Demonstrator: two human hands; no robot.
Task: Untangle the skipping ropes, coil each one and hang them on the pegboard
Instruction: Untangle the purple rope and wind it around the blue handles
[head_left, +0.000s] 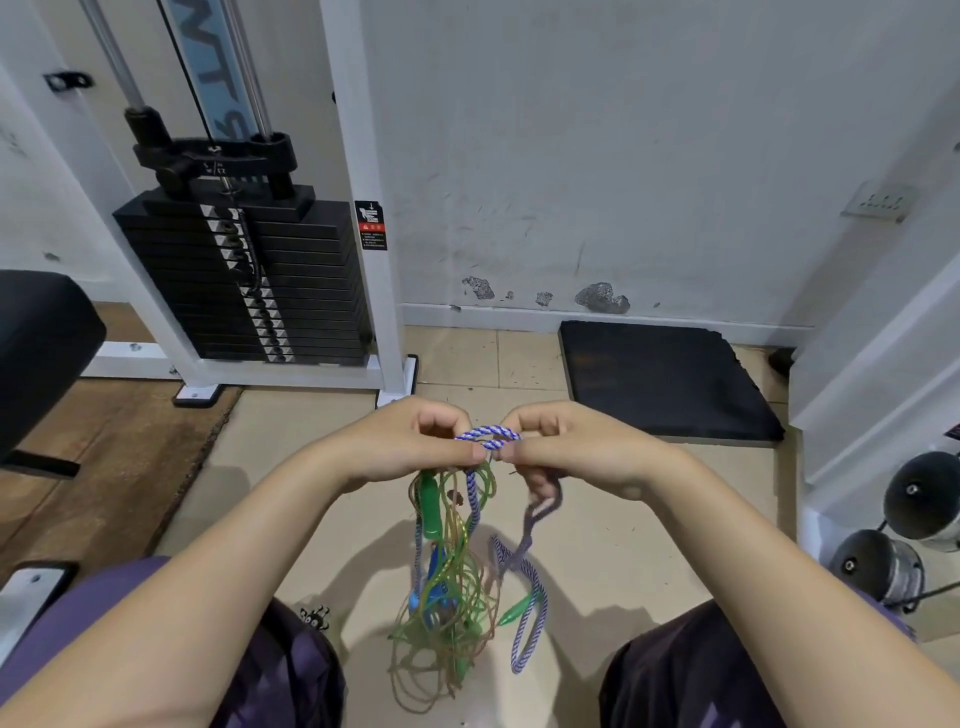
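Observation:
A tangle of skipping ropes hangs between my knees. A blue-and-white braided rope (488, 435) loops across the top, pinched at its left by my left hand (415, 447) and at its right by my right hand (561, 447). Its free length (530, 618) dangles lower right. Thin green and brown cords (452, 613) hang in a knotted bunch below, with a green handle (430, 506) and a blue handle (434, 571) caught among them. No pegboard is in view.
A weight-stack machine (244, 280) with a white frame stands ahead left, a black padded bench (41, 343) at far left. A black floor mat (665, 379) lies ahead right by the wall. Dumbbells (893, 545) sit at the right edge.

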